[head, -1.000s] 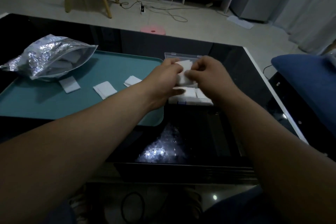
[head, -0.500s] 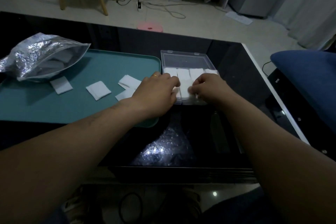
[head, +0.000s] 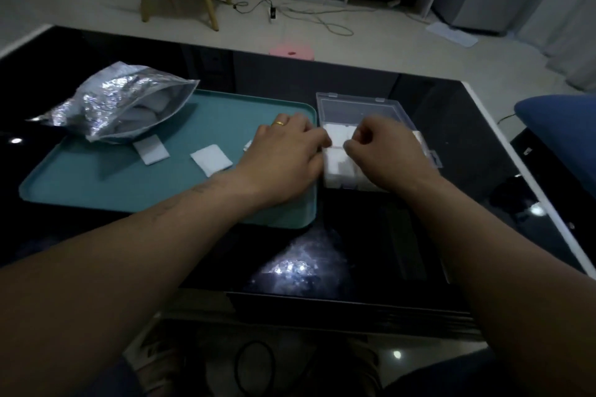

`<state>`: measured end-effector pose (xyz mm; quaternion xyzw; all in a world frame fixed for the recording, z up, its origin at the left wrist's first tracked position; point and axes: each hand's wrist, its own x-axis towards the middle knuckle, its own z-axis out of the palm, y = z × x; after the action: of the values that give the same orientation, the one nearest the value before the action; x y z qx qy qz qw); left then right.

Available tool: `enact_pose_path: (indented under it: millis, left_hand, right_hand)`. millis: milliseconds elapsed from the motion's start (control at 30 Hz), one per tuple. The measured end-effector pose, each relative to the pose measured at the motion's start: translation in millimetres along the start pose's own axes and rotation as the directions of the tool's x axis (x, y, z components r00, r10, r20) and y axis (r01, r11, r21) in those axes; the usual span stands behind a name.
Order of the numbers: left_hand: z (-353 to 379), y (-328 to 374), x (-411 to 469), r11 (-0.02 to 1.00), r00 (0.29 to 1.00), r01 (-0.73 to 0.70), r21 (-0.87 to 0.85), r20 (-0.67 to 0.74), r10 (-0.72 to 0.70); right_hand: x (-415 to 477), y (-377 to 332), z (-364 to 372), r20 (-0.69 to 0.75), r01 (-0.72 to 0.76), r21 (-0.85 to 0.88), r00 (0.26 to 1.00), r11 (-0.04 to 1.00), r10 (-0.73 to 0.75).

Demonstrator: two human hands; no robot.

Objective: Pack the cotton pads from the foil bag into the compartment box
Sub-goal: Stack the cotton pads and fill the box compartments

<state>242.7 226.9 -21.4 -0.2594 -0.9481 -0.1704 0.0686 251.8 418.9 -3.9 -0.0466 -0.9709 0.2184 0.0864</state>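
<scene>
The glossy black glass tabletop (head: pixel 322 267) lies nearest, crossed by both forearms. Beyond it, the left hand (head: pixel 283 151) is laid low, its fingers stretched to touch the white square cotton pads (head: pixel 338 164) at the left side of the clear plastic compartment box (head: pixel 364 106). The right hand (head: pixel 383 151) is curled over the same pads; whether one is pinched or only pressed cannot be told. A pad is judged to be in the course of being seated in its compartment. To the left, loose pads (head: pixel 211 159) are left on the teal rectangular tray (head: pixel 96 190). At the tray's far left lies the crinkled silver foil bag (head: pixel 122 106), its mouth open. Next, a loose pad would have to be fetched from the tray and an unfilled compartment found.
</scene>
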Motion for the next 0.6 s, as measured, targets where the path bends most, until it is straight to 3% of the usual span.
enact_pose_path:
  millis: [167, 300, 433, 500, 600]
  left_hand:
    - [-39, -96, -35, 0.971, 0.968, 0.236, 0.032, 0.077, -0.238]
    - [-48, -132, -72, 0.902, 0.905, 0.381, 0.201, 0.120, -0.409]
    - [-43, -143, -83, 0.818, 0.830, 0.469, 0.334, 0.151, -0.537]
    - [-43, -148, -79, 0.817, 0.829, 0.470, 0.334, 0.152, -0.538]
    - [-37, -146, -76, 0.909, 0.905, 0.345, 0.233, 0.172, -0.388]
  right_hand:
    - [3, -57, 26, 0.172, 0.276, -0.014, 0.948, 0.961, -0.269]
    - [10, -79, 51, 0.352, 0.360, -0.120, 0.887, 0.925, -0.299]
    - [18, -89, 72, 0.423, 0.342, -0.215, 0.877, 0.915, -0.229]
    - [20, -93, 77, 0.434, 0.328, -0.216, 0.876, 0.920, -0.210]
    - [19, -97, 78, 0.449, 0.350, -0.184, 0.861, 0.918, -0.239]
